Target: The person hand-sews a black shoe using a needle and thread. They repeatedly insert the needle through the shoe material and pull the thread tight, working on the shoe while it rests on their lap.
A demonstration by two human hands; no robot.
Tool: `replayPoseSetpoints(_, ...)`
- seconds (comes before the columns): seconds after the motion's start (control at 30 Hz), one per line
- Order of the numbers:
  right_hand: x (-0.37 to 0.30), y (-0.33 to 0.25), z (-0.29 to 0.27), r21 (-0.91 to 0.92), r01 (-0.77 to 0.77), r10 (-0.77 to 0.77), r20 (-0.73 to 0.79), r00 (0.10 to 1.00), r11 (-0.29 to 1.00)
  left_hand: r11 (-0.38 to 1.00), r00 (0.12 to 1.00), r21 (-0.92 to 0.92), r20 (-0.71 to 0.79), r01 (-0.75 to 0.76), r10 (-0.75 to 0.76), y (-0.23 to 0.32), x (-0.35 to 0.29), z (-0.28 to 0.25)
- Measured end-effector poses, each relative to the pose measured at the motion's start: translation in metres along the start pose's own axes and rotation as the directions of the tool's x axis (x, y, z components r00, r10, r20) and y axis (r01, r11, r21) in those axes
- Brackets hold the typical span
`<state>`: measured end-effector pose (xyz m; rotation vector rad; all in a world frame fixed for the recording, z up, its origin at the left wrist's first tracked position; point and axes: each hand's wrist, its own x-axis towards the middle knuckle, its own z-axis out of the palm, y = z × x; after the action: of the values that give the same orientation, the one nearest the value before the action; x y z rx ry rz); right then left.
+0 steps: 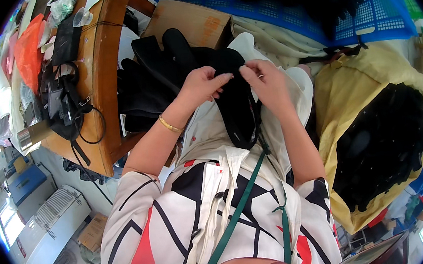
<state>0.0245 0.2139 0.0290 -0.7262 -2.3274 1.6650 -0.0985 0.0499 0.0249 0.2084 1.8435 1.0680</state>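
Note:
Over my lap lies a long, soft black fabric piece (237, 109), its upper part bunched between my hands and its lower end hanging toward my waist. My left hand (204, 85), with a gold bracelet at the wrist, pinches the piece's left side between thumb and fingers. On the opposite side my right hand (266, 81) has thumb and fingers closed at its upper right edge. Anything smaller between the fingertips is too small to make out. Beyond my left hand, similar black padded pieces (151, 66) are heaped, some rounded at the end.
A cardboard box (188, 22) stands behind the heap. At left is a wooden table (98, 92) with black straps (63, 103) and an orange bag (29, 53). Far off sits a blue basket (374, 19) holding black material. A yellow sack (339, 114) of black pieces stands at right.

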Motion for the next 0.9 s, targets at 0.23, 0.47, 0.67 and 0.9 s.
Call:
replayPoseSetpoints(0.23, -0.008, 0.016, 0.008, 0.048, 0.030, -0.036, 0.123, 0.992, 0.998, 0.885, 0.888, 0.128, -0.048, -0.448, 0.457, -0.016, -0.006, 0.007)
replayPoseSetpoints(0.47, -0.018, 0.013, 0.011, -0.159, 0.121, -0.107, 0.098, 0.989, 0.980, 0.719, 0.728, 0.273, -0.087, -0.639, 0.680, -0.015, -0.008, 0.011)
replayPoseSetpoints(0.67, -0.014, 0.013, 0.002, 0.239, -0.364, 0.296, 0.275, 0.915, 0.900, 0.564, 0.571, 0.306, -0.078, -0.767, 0.817, -0.018, -0.003, 0.012)
replayPoseSetpoints(0.9, -0.018, 0.006, 0.010, -0.003, -0.043, 0.043, 0.114, 0.993, 0.999, 0.652, 0.637, 0.311, -0.163, -0.692, 0.754, -0.022, 0.000, 0.019)
